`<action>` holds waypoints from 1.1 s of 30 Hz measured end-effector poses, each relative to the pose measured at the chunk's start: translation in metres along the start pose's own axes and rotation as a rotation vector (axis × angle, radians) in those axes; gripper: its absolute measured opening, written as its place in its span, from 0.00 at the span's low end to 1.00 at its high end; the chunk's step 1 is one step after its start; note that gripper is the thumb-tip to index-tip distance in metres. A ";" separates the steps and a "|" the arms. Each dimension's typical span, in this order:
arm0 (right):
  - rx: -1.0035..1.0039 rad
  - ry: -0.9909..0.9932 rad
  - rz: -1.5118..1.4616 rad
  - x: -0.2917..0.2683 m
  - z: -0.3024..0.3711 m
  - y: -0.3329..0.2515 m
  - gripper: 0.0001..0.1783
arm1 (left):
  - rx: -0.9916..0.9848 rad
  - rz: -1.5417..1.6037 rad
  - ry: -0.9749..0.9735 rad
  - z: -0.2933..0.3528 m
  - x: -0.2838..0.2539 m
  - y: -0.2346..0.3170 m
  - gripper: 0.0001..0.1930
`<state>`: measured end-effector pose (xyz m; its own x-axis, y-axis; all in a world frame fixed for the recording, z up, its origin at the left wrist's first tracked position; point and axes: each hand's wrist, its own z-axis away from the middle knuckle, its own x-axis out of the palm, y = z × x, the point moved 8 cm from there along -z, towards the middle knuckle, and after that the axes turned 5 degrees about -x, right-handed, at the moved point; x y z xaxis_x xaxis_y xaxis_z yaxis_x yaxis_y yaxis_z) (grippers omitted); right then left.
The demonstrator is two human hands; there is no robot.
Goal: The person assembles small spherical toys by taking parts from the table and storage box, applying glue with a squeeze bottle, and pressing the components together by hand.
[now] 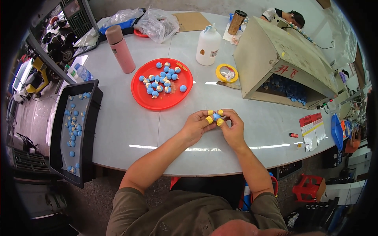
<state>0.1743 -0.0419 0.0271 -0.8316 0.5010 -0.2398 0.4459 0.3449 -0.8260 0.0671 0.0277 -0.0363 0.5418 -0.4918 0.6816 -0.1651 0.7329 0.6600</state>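
Note:
Between my two hands, over the near middle of the table, is a small blue ball-shaped piece (pixel 216 116). My left hand (pixel 199 124) pinches it from the left with thumb and fingertips. From the other side my right hand (pixel 232 125) closes on it in the same way. Yellow tape wraps the thumb and a fingertip of each hand. Farther off to the left, a red round plate (pixel 143 100) holds several similar blue pieces (pixel 167 76) with cream-coloured parts. The fingers partly hide the held piece.
A black tray (pixel 88 129) with more blue pieces stands at the left edge. Behind are a pink bottle (pixel 122 53), a white bottle (pixel 208 45) and a yellow tape roll (pixel 227 73). An open beige metal box (pixel 271 59) stands right, with a person (pixel 293 19) beyond it.

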 end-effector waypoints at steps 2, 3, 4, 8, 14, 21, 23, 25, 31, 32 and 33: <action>0.005 0.005 0.010 0.000 0.001 0.001 0.12 | 0.011 -0.010 0.009 0.001 0.000 0.000 0.13; 0.018 0.006 -0.004 0.000 0.001 0.001 0.12 | 0.024 -0.042 0.014 0.001 0.000 0.001 0.13; 0.031 0.007 -0.019 0.000 0.001 0.001 0.12 | 0.038 -0.074 0.020 0.001 0.000 0.002 0.13; 0.036 0.005 -0.007 0.000 0.001 0.000 0.11 | 0.060 -0.067 0.013 0.001 -0.001 0.001 0.13; 0.075 0.004 -0.036 0.000 0.002 0.005 0.11 | 0.055 -0.062 0.024 0.000 -0.001 0.000 0.13; -0.048 0.012 0.080 -0.001 -0.002 -0.010 0.12 | 0.040 -0.044 0.011 0.001 0.001 0.001 0.13; -0.067 0.000 0.095 0.000 -0.002 -0.011 0.12 | 0.046 -0.057 0.020 0.002 0.000 0.002 0.13; -0.055 0.008 0.050 -0.001 -0.001 -0.007 0.12 | 0.069 -0.059 -0.001 0.002 0.001 0.003 0.13; -0.031 0.004 0.024 -0.001 0.001 -0.006 0.11 | 0.088 -0.046 -0.006 0.004 0.003 0.003 0.11; -0.030 0.002 0.023 -0.001 0.001 -0.006 0.11 | 0.088 -0.044 -0.004 0.003 0.002 0.002 0.11; -0.032 -0.012 0.036 0.000 0.000 -0.006 0.11 | 0.095 -0.074 0.004 0.002 0.000 0.001 0.11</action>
<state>0.1718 -0.0443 0.0321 -0.8185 0.5043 -0.2752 0.4859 0.3521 -0.8000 0.0653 0.0280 -0.0348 0.5585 -0.5414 0.6285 -0.2015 0.6464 0.7359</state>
